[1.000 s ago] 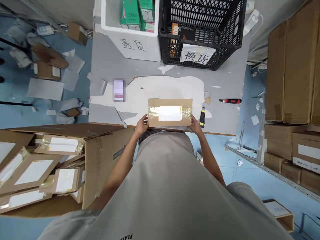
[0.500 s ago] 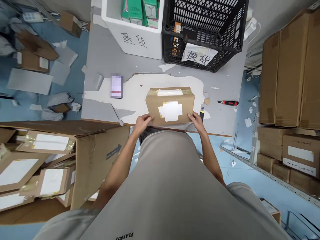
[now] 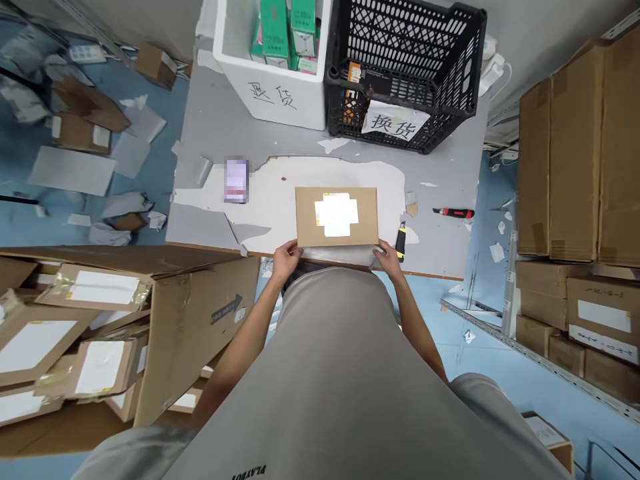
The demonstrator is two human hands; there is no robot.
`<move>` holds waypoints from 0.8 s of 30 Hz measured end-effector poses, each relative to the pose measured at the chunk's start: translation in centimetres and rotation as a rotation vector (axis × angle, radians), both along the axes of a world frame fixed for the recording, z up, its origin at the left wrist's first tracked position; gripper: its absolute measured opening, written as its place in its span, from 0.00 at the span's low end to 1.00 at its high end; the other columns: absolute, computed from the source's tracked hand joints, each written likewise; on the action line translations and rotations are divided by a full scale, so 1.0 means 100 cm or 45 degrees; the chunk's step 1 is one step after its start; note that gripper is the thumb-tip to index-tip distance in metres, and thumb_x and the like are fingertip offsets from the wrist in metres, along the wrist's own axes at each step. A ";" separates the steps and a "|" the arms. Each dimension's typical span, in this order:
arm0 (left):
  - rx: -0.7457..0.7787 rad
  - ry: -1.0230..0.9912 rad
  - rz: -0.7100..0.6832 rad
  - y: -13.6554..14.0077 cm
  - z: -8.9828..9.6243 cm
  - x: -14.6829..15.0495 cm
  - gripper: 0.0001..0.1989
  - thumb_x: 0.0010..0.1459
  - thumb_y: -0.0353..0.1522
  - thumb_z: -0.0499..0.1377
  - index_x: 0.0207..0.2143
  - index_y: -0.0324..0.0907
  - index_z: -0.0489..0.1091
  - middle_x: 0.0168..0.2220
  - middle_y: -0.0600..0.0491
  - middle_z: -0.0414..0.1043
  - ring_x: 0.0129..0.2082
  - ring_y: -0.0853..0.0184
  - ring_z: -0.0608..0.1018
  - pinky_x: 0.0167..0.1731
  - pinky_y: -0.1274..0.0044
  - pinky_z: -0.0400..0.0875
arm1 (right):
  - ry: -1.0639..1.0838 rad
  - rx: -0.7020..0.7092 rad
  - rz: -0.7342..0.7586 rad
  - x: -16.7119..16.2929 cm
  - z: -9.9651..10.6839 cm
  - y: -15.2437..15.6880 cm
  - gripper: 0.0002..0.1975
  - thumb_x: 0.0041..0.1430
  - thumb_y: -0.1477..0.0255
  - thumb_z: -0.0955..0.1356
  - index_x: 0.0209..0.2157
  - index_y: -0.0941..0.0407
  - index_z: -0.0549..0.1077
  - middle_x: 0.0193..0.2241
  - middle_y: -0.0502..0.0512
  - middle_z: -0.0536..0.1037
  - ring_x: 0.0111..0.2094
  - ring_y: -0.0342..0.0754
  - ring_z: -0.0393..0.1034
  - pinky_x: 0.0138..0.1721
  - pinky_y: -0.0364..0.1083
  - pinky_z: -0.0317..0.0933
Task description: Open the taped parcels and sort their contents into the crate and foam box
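Observation:
A brown cardboard box [image 3: 306,219] sits near the front edge of the worktable, its broad face turned up towards me. White labels [image 3: 337,215] overlap in a cross shape on that face. My left hand [image 3: 287,260] grips the box's near left corner, fingers closed. At the near right corner, my right hand [image 3: 389,259] pinches the box the same way. Just right of that hand lies a yellow and black utility knife [image 3: 401,241]. The box's underside and the fingertips beneath it are hidden.
A white bin [image 3: 285,100] with green boxes and a black crate [image 3: 405,87] stand at the back. A phone [image 3: 237,180] lies left, a red and black cutter [image 3: 454,213] right. A large carton [image 3: 195,327] holding parcels stands at my left; stacked cartons [image 3: 575,160] line the right.
The box has tipped, so its taped far side no longer shows and only the labelled face is seen. Both hands stay at its near corners. The view has shifted slightly.

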State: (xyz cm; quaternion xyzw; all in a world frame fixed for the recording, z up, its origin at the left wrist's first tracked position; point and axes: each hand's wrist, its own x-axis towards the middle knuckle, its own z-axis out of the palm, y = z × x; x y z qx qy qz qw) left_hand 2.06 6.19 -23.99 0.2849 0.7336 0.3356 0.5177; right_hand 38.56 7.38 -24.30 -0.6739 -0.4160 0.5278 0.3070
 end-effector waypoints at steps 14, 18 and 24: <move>0.319 0.298 0.029 0.041 0.042 -0.010 0.20 0.61 0.45 0.74 0.47 0.37 0.87 0.48 0.40 0.89 0.47 0.51 0.90 0.58 0.59 0.86 | -0.392 0.211 -0.009 -0.021 0.052 0.040 0.34 0.66 0.37 0.72 0.42 0.56 0.90 0.46 0.66 0.91 0.47 0.62 0.86 0.57 0.59 0.79; 0.399 0.291 0.036 0.039 0.037 0.001 0.20 0.66 0.46 0.72 0.50 0.39 0.85 0.54 0.39 0.87 0.55 0.51 0.88 0.60 0.61 0.85 | -0.373 0.230 -0.046 -0.024 0.043 0.036 0.38 0.65 0.34 0.70 0.45 0.56 0.89 0.49 0.69 0.91 0.48 0.61 0.86 0.57 0.58 0.78; 0.670 0.398 -0.150 0.027 0.090 0.042 0.21 0.76 0.45 0.64 0.61 0.42 0.82 0.60 0.41 0.86 0.58 0.55 0.88 0.64 0.63 0.84 | -0.373 0.197 -0.165 0.012 0.032 0.028 0.39 0.62 0.32 0.68 0.42 0.56 0.85 0.44 0.66 0.90 0.45 0.60 0.83 0.52 0.55 0.76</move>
